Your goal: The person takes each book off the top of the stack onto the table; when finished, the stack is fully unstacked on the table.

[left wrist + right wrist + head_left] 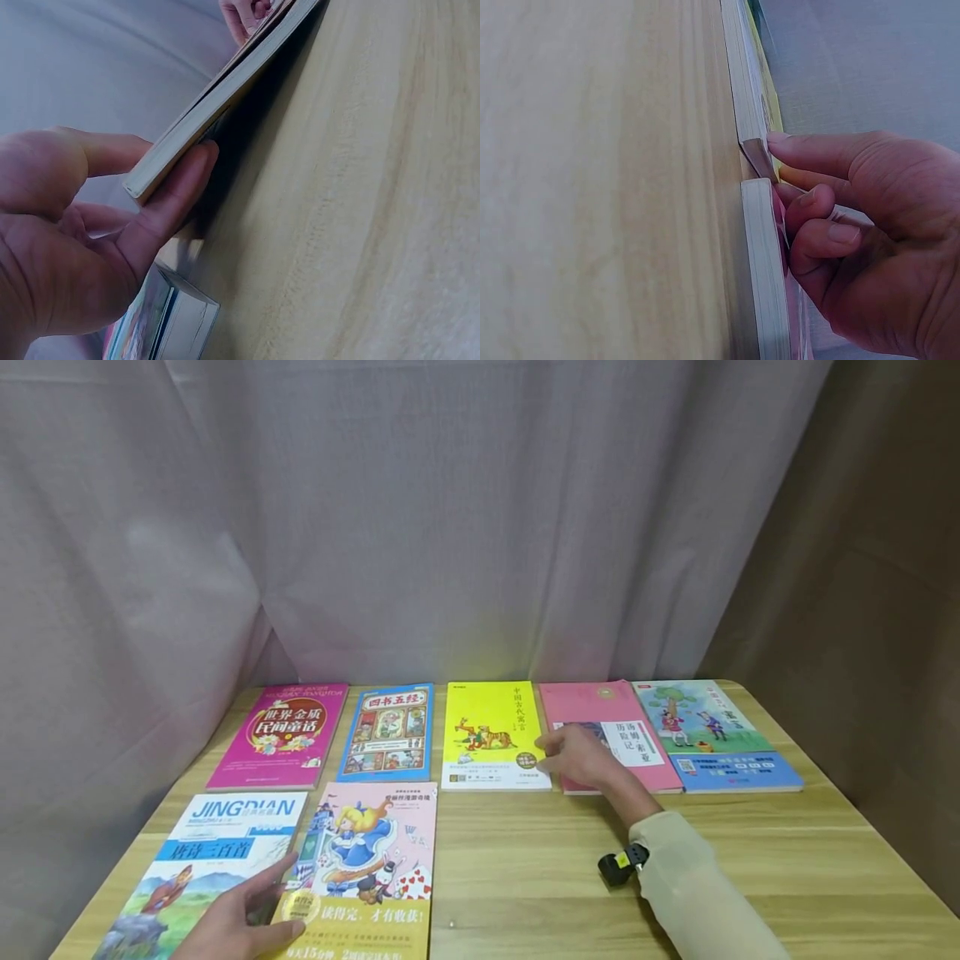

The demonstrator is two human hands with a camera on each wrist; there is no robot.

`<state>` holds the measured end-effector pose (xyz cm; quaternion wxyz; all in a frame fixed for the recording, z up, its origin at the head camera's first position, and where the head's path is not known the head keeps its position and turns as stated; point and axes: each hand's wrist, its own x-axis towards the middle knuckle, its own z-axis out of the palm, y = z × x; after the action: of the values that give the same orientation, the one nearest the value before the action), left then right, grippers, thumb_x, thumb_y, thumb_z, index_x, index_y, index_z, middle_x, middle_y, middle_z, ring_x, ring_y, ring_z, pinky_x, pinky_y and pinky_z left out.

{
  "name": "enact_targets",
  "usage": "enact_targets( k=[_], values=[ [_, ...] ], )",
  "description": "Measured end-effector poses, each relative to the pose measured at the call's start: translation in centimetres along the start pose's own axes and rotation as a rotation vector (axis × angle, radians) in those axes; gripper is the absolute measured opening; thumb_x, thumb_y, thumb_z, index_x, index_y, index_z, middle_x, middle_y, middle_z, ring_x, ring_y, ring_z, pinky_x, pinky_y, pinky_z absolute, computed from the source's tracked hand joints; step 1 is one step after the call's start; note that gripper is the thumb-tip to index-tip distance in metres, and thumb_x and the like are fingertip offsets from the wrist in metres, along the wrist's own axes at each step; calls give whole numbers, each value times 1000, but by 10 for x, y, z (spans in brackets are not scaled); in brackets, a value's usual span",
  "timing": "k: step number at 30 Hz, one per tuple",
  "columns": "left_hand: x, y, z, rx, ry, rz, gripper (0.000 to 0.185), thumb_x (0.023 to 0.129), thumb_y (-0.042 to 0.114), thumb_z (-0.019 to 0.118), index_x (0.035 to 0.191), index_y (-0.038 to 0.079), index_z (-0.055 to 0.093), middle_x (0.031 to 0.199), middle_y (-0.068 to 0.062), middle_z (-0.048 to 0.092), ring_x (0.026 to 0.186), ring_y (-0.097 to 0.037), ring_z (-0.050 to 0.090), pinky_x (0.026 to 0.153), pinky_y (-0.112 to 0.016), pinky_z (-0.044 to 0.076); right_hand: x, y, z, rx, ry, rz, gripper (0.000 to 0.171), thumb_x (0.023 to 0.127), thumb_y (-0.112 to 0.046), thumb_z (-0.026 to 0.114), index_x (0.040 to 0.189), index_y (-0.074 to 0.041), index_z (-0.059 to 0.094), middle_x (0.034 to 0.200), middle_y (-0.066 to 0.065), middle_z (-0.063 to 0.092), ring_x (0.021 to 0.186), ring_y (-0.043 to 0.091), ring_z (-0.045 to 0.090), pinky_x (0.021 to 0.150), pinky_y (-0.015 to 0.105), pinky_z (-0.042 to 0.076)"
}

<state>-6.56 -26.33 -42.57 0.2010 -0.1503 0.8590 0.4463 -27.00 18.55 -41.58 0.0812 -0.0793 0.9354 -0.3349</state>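
My left hand [236, 914] pinches the lower left corner of a book with a blonde girl in a blue dress [367, 843]. In the left wrist view that book [225, 94] is tilted, with a dark gap beneath. Beside it lies a blue-and-white poetry book [217, 847], partly under the hand in the head view. My right hand [581, 756] reaches over a pink book [660, 768]. Its thumb and forefinger touch the lower right edge of a yellow book [487, 702], without a clear pinch. In the right wrist view the other fingers [821, 240] bend beside the pink book [765, 262].
A magenta book [281, 727] and a blue-bordered book [386, 735] lie left of the yellow one in the back row. A green-and-blue book [712, 727] ends the row at right. Grey curtains [480, 510] hang behind the wooden table [525, 868].
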Motion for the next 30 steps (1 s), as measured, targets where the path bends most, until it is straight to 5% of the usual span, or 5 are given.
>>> enact_targets(
  k=[5, 22, 30],
  values=[
    [-1, -1, 1, 5, -11, 53, 93, 90, 26, 84, 164, 4, 33, 135, -27, 66, 126, -43, 64, 106, -63, 53, 0, 1, -1, -18, 4, -15, 47, 92, -15, 81, 135, -1, 71, 126, 17, 72, 105, 26, 62, 96, 46, 56],
    [-8, 7, 6, 15, -32, 16, 91, 91, 21, 84, 163, -1, 32, 121, -11, 74, 106, -24, 69, 98, -54, 58, 0, 2, 0, -1, 0, 33, 48, 92, -16, 81, 137, -5, 70, 124, 14, 70, 103, 26, 58, 87, 37, 51],
    [-21, 12, -7, 170, 6, 45, 89, 91, 41, 83, 157, -2, 44, 118, -11, 76, 94, -22, 69, 85, -44, 63, -1, 0, -2, -10, 1, 21, 48, 92, -17, 81, 137, -4, 70, 126, 15, 70, 105, 26, 60, 92, 41, 55]
  ],
)
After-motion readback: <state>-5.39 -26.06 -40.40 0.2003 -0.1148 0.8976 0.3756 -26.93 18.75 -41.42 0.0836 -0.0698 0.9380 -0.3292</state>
